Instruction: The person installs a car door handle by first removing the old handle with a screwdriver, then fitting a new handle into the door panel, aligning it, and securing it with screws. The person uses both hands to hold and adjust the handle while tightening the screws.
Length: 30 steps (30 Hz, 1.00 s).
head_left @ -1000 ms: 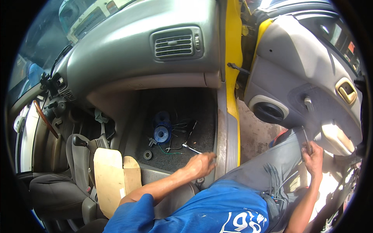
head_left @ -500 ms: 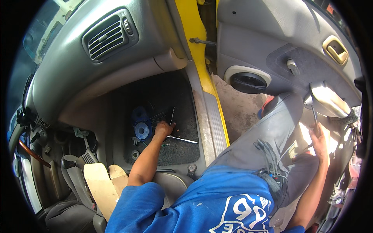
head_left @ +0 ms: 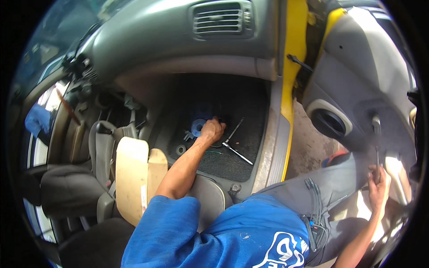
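Note:
My left hand (head_left: 213, 130) reaches down to the dark footwell mat (head_left: 219, 166), fingers curled beside a blue spool (head_left: 198, 127). Its fingertips are partly hidden, and I cannot make out what they hold. Just right of this hand lies a metal T-shaped wrench (head_left: 239, 154), its long rod slanting away across the mat. My right hand (head_left: 379, 182), out by the open door, is closed around a thin-shafted screwdriver (head_left: 377, 156) that points upward. A small grey ring (head_left: 180, 149) and a thin green wire (head_left: 213, 152) rest near my left wrist.
The dashboard (head_left: 147, 42) overhangs the footwell. At the right stands the open door panel (head_left: 353, 76) with a round speaker (head_left: 328, 123). A yellow door frame and grey sill (head_left: 273, 156) lie between. Cardboard (head_left: 132, 174) leans by the seat at left.
The view has swung, so the dashboard and footwell appear farther right. My left hand has shifted off the wrench toward the blue spool. My right hand still holds the screwdriver.

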Each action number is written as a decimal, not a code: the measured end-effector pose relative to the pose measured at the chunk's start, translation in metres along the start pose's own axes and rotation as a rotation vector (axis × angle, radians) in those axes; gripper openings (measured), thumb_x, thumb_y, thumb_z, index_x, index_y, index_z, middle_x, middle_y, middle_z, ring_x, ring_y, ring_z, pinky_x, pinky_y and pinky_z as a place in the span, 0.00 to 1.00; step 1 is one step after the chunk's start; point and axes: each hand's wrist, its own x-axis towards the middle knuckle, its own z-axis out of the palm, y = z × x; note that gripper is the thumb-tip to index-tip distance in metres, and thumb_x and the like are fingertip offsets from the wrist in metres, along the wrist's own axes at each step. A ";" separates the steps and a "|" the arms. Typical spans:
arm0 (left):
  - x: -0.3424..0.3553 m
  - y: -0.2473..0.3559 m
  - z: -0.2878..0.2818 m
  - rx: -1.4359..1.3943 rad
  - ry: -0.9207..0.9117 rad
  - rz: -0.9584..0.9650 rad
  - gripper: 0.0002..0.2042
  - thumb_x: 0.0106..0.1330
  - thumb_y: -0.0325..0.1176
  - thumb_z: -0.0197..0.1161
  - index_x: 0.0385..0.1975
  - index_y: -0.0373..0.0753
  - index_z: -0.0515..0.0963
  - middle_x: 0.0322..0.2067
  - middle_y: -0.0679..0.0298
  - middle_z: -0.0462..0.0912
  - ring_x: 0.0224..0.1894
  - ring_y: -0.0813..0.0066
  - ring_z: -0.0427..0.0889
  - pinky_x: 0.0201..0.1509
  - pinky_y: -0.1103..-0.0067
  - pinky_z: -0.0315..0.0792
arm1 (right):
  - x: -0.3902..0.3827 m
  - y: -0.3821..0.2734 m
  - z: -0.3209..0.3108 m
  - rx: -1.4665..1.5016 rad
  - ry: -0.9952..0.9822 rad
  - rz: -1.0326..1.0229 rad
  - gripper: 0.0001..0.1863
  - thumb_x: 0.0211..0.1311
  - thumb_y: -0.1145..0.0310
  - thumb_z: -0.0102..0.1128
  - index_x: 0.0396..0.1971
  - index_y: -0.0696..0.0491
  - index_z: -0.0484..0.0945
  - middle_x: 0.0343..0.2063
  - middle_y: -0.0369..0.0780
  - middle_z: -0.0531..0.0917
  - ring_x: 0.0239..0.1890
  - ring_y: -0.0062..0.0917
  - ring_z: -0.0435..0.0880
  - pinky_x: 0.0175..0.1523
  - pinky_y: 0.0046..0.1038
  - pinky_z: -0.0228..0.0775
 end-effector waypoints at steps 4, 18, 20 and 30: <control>-0.083 0.020 -0.116 -0.142 0.299 -0.027 0.24 0.64 0.44 0.60 0.53 0.32 0.82 0.46 0.37 0.86 0.53 0.44 0.86 0.62 0.62 0.77 | 0.040 -0.036 0.013 -0.047 -0.220 -0.212 0.08 0.55 0.82 0.62 0.36 0.62 0.80 0.22 0.40 0.73 0.24 0.24 0.70 0.34 0.29 0.65; -0.278 -0.316 -0.338 -0.257 1.399 -0.518 0.19 0.68 0.41 0.63 0.54 0.37 0.81 0.39 0.50 0.89 0.34 0.57 0.90 0.44 0.65 0.82 | 0.023 -0.111 0.024 0.170 -0.233 -0.444 0.07 0.52 0.82 0.63 0.33 0.61 0.80 0.17 0.33 0.65 0.20 0.15 0.63 0.27 0.26 0.56; -0.270 -0.378 -0.308 -0.387 1.418 -0.635 0.19 0.68 0.40 0.63 0.55 0.38 0.80 0.41 0.48 0.89 0.40 0.52 0.89 0.49 0.62 0.80 | 0.014 -0.120 0.022 0.143 -0.252 -0.413 0.07 0.52 0.83 0.63 0.33 0.60 0.81 0.17 0.30 0.67 0.21 0.14 0.63 0.27 0.25 0.55; -0.227 -0.575 -0.188 -0.062 1.273 -0.920 0.23 0.69 0.34 0.62 0.63 0.35 0.72 0.59 0.43 0.78 0.62 0.42 0.77 0.65 0.55 0.70 | 0.029 -0.185 0.055 -0.105 -0.360 -0.365 0.07 0.54 0.82 0.63 0.34 0.61 0.81 0.20 0.37 0.79 0.24 0.16 0.74 0.30 0.25 0.67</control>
